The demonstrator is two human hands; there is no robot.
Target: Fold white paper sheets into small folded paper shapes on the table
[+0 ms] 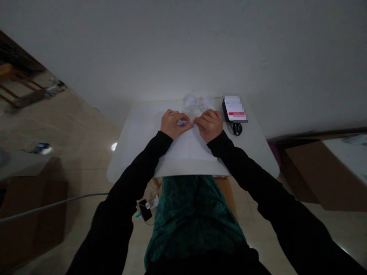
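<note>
A white sheet of paper lies on the small white table in front of me. My left hand and my right hand rest side by side on the paper's far edge. Both have their fingers curled and pinch the paper near the middle, where the fingertips almost meet. Both arms are in black sleeves.
Crumpled white paper lies at the table's far edge by the wall. A black device with a strap sits at the far right of the table. Cardboard boxes stand to the right, another box to the left. A cable crosses the floor.
</note>
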